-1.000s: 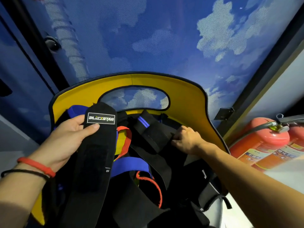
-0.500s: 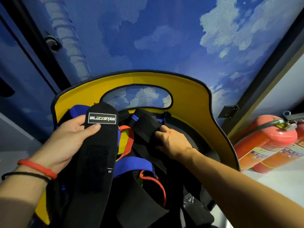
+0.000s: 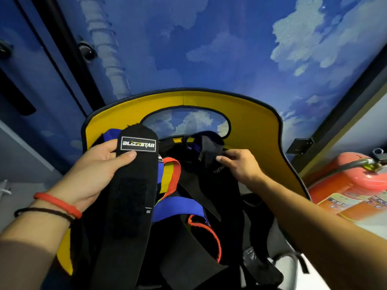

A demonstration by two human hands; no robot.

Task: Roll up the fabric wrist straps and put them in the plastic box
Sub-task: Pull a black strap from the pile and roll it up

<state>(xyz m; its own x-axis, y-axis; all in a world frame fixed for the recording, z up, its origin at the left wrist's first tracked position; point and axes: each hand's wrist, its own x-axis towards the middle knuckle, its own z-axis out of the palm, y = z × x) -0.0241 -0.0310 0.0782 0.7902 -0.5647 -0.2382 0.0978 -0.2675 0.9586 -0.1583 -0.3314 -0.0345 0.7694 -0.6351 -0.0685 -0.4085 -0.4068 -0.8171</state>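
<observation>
Both occupied: left hand kept gripping the Blizzstar strap; right hand had just pinched a 2nd black strap free (rolling not yet begun).

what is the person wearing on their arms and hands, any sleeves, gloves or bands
No sleeves or gloves: both forearms are bare as far as the frame shows. The left hand has two bands at its wrist, a thick red cord bracelet and, just behind it, a thin black elastic band. The right hand and its wrist show no watch or band.
</observation>
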